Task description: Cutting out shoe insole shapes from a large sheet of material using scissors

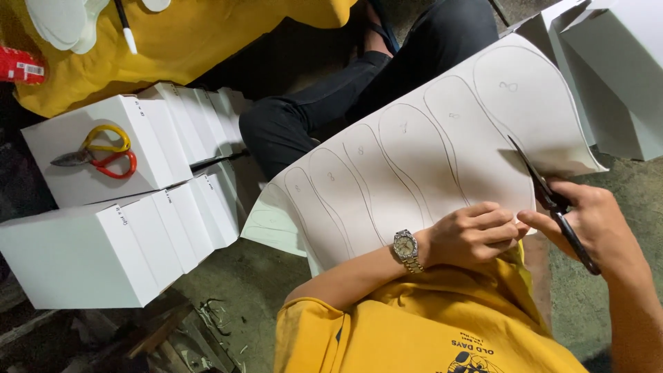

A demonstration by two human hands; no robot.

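A large sheet of white card (414,166), marked with a row of pencilled shoe-sole outlines, is held across the lap of a person in a yellow shirt (442,324). Its near edge is pinched by the left hand (476,235), the fingers curled shut over the card; a metal wristwatch (405,247) is worn on that wrist. At the sheet's right edge, black scissors (552,204) are gripped in the right hand (594,221), fingers closed through the handles, and the blades are set slightly apart into the card beside the largest outline. Beyond the far side of the sheet, a second person's legs in dark trousers (331,97) and a sandalled foot are seen on the concrete floor (235,269). To the left, white boxes (103,235) are lined up in two rows, and a second pair of scissors with red and yellow handles (100,157) is laid on top of one of them. A yellow cloth (207,34) is spread at the upper left, with white cut-out soles (62,24) and a pen (126,27) lying on it. More white boxes (615,76) are stacked at the upper right.
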